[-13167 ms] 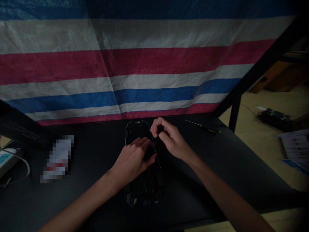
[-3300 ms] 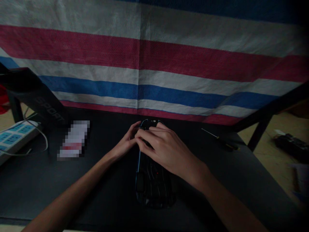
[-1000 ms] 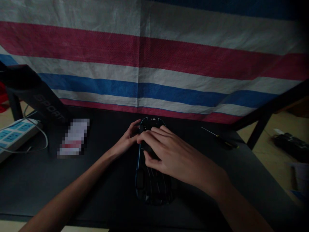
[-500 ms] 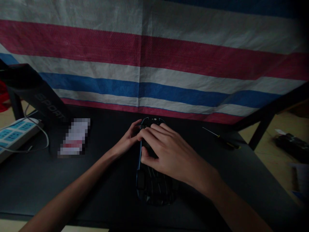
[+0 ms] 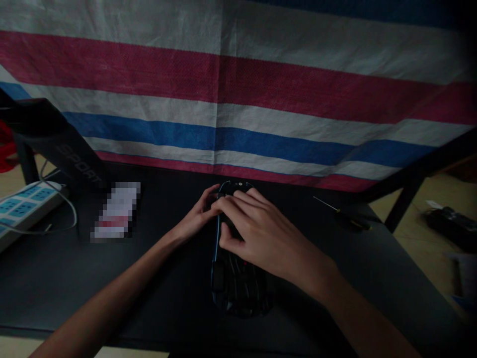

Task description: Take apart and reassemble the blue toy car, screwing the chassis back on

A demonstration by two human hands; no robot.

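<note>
A dark toy car (image 5: pixel 244 293) with a blue edge lies lengthwise on the black table, apparently with its underside up and a wheel showing at the near left. My left hand (image 5: pixel 201 210) grips its far left side, the fingertips beside a wheel. Over the car's far half lies my right hand (image 5: pixel 257 223), fingers curled together and pressed down on it, the thumb bent in at the near side. What is under the right fingers is hidden.
On the black table (image 5: pixel 167 298) a thin screwdriver (image 5: pixel 345 216) lies to the right. Leftward are a blurred-out packet or phone (image 5: pixel 117 209), a white power strip (image 5: pixel 28 211) with a grey cable, and a dark "SPORT" bottle (image 5: pixel 70 149). A striped tarp (image 5: pixel 216 84) hangs behind.
The view has shifted very slightly. Both hands stay on the toy car; the right hand's fingers and thumb have moved only a little.
</note>
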